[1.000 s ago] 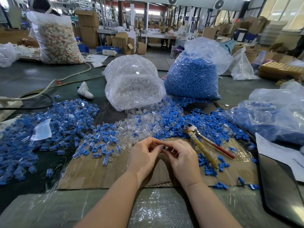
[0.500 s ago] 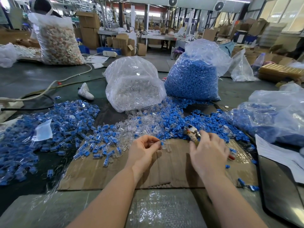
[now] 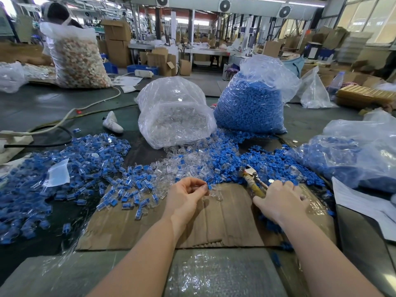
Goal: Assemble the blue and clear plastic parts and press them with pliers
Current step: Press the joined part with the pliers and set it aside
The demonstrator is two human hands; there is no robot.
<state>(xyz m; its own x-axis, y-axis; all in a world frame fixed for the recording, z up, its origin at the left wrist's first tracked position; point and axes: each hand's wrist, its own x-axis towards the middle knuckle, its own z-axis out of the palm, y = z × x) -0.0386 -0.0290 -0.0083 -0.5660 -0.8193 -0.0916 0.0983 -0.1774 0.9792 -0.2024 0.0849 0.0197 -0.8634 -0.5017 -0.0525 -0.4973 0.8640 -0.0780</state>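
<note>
- Pliers [image 3: 254,180] lie on the cardboard sheet [image 3: 225,221] beside the loose blue parts [image 3: 267,161]; your right hand [image 3: 280,201] curls over their taped handles, likely taking them up to press.
- Your left hand [image 3: 185,195] pinches the joined blue-and-clear piece [image 3: 209,187] at the fingertips, held low and ready for the jaws.
- Assembled pieces [image 3: 70,163] are heaped left, clear of raw stock.

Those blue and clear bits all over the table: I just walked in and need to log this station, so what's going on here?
A person is fitting blue and clear plastic parts together. The left hand pinches a joined blue and clear piece over the cardboard sheet. The right hand closes on the handles of the pliers, which lie among loose blue parts; pressing has not begun. Finished-looking pieces pile up on the left, and supply bags stand behind.
</note>
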